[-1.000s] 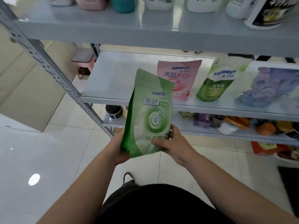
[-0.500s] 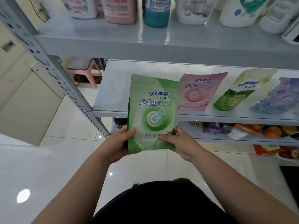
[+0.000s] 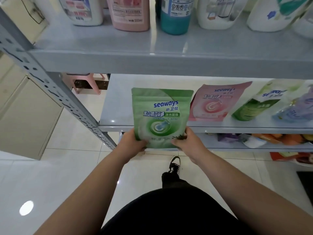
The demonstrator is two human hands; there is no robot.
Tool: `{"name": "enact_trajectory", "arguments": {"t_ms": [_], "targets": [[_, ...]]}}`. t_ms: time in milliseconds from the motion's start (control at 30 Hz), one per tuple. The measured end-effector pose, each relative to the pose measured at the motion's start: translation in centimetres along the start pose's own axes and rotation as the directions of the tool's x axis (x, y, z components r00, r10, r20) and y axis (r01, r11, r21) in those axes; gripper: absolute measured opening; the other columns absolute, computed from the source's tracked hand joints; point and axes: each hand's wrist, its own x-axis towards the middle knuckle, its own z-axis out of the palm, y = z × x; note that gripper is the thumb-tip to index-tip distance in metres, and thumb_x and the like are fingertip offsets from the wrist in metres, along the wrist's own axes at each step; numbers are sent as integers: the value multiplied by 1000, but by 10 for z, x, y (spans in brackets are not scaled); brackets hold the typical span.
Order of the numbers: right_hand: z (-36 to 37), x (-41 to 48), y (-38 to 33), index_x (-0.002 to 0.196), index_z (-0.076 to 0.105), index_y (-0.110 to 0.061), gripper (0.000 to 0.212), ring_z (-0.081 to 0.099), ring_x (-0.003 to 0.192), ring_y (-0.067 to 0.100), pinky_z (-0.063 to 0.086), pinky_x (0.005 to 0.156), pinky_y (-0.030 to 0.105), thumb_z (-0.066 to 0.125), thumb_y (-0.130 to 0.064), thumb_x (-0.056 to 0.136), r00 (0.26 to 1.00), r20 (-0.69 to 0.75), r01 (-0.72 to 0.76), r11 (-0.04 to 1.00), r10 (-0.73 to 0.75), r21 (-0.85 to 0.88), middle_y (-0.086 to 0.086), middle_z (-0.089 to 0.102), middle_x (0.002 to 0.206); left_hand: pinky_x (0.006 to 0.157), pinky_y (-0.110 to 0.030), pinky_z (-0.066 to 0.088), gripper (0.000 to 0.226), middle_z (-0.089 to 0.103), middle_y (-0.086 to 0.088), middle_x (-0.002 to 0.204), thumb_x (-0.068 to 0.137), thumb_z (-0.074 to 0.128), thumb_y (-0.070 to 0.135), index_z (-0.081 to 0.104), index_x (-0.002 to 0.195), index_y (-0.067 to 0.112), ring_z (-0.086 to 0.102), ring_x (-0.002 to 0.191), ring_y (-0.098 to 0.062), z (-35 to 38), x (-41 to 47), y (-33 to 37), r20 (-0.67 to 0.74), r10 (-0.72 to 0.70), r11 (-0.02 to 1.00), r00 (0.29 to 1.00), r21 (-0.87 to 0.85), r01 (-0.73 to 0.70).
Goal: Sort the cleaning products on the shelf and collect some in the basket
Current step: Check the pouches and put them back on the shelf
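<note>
Two hands hold one green stand-up plastic pouch of laundry beads [image 3: 160, 116], upright, label toward the camera. Left hand [image 3: 133, 141] wraps the lower left corner, and right hand [image 3: 188, 143] pinches the lower right corner. The pouch hangs in the air at the near edge of the grey metal middle shelf [image 3: 118, 116], toward its left end, with its base lower than the shelf lip; whether it touches the lip cannot be told. Risk one: pushed far from this height, the base would likely catch the lip and crumple. Risk two: the grip is low and the bag is soft, so the top could fold or tip over. Just right, a pink plastic pouch [image 3: 215, 102] leans back on the shelf, and a sideways nudge could topple it into the green-and-white refill pouch [image 3: 254, 106] beyond. The grey upper shelf [image 3: 152, 61] looks well clear overhead. No basket in view.
</note>
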Motion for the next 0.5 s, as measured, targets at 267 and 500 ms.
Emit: {"name": "enact_trajectory", "arguments": {"t_ms": [267,500], "targets": [[0,82,-27,124,57,-26,31,60,108,15,44,88,28,69,-16,98,973,-116,174,965,-199,-198,-9,64,112,56,-31,45,9,60,-16,98,89,57,5,63,93,10,62,74,-33,12,87,30,-226,175,921,958,381,-78],[11,122,-24,124,54,-21,23,54,93,19,41,76,29,60,-20,101,951,-110,229,898,-289,-377,-6,57,101,69,-37,43,7,54,-15,104,94,55,14,56,91,20,56,78,-34,15,130,25,-319,206,905,925,421,-57]]}}
